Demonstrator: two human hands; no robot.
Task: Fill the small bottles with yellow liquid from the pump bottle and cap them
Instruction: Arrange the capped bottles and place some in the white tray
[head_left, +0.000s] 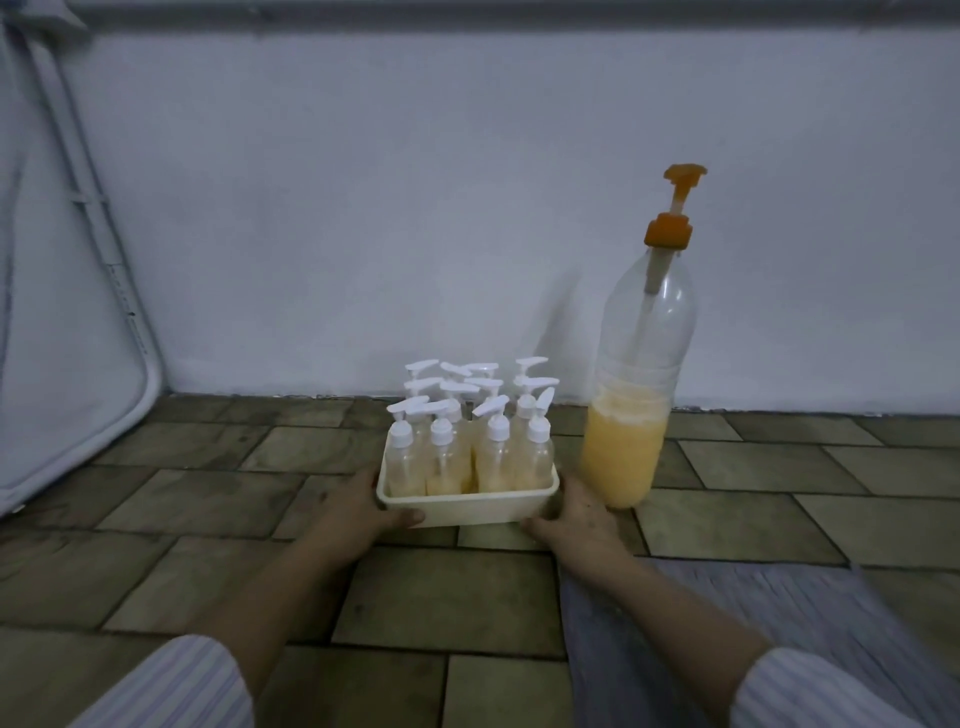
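1. Small bottles (467, 447) stand capped in the tray (470, 506), all seemingly holding yellow liquid; filling looks finished.
2. Left hand (358, 506) and right hand (579, 514) grip the tray's ends.
3. Pump bottle (631, 395) stands just right, half full.

Tall clear plastic pump bottle of yellow liquid (636, 395) stood just right of cream rectangular plastic tray (467, 506); white wall (363, 208) close behind; brown tiled floor (208, 483) lay open leftward.

Your two forearms reach forward, bare below striped sleeves pushed up near the elbows. Your left hand (358, 506) grips the left end of the tray (467, 506), thumb across its front. Your right hand (576, 514) grips the right end, thumb lying along the front corner.
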